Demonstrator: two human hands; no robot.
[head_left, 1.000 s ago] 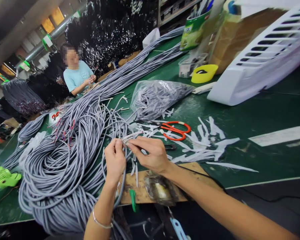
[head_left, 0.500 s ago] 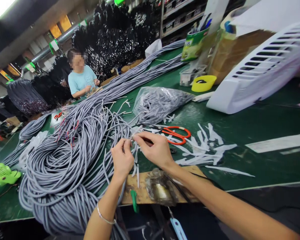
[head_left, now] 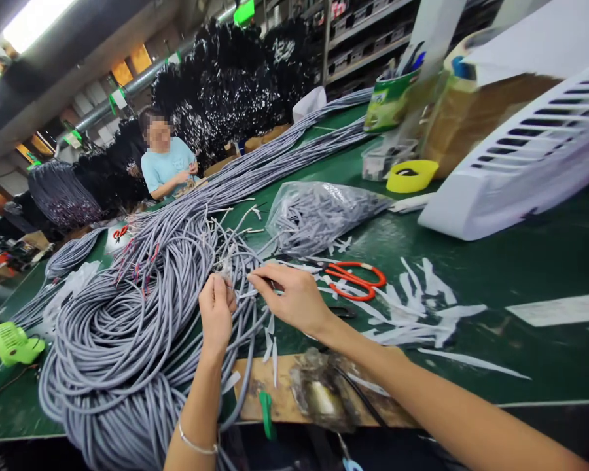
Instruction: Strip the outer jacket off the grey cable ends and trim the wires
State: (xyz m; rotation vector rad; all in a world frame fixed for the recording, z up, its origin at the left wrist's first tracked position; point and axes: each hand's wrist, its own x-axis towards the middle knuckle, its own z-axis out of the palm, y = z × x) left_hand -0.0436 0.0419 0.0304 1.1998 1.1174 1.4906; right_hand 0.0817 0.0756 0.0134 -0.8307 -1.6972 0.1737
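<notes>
My left hand (head_left: pixel 216 315) is closed in a pinch round the end of a grey cable (head_left: pixel 248 366) that rises from below the table edge. My right hand (head_left: pixel 289 297) is pinched on the thin wires at that cable's tip, just right of the left hand. Both hands hover above a big pile of grey cables (head_left: pixel 127 327) on the green table (head_left: pixel 495 261). Orange-handled scissors (head_left: pixel 356 280) lie just right of my right hand among white strips of stripped sheath (head_left: pixel 422 307).
A clear bag of grey cut pieces (head_left: pixel 319 212), a yellow tape roll (head_left: pixel 410 174), a green tin (head_left: pixel 390 98) and a white fan (head_left: pixel 525 157) stand at the back right. A wooden board (head_left: pixel 275 386) lies at the near edge. A co-worker in a blue shirt (head_left: pixel 167 167) sits at the far left.
Both hands have shifted slightly left and apart along the cable tip. The head camera has tilted, so the scene sits lower and to the right.
</notes>
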